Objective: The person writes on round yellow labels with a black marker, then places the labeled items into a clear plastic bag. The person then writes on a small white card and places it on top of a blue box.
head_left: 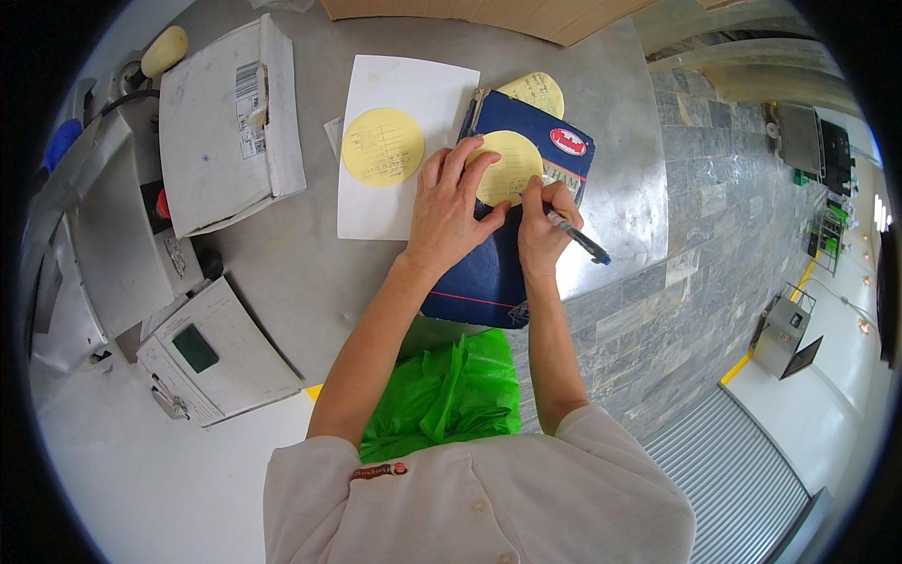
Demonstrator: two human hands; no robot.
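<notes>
A dark blue, flat box-like pack (484, 282) with a red-and-white oval emblem lies on the metal table. On it rests a round yellow paper label (512, 164) with printed lines and handwriting. My left hand (446, 207) lies over the label's left edge, fingers apart, fingertips pressing it down. In my right hand (545, 230) is a pen (583, 240), dark with a blue end, its tip against the label's lower part. To the left, another round yellow label (383, 147) lies on a white sheet (376, 216). More yellow labels (537, 92) lie behind the blue pack, partly hidden by it.
At left, a worn white carton (211, 132) stands beside grey equipment (127, 216). Below it is a clipboard (249, 362) with papers and a dark green rectangular thing (194, 349). Brown cardboard (489, 14) borders the metal table (620, 103) at the far side. Grey tiled floor (700, 197) lies right.
</notes>
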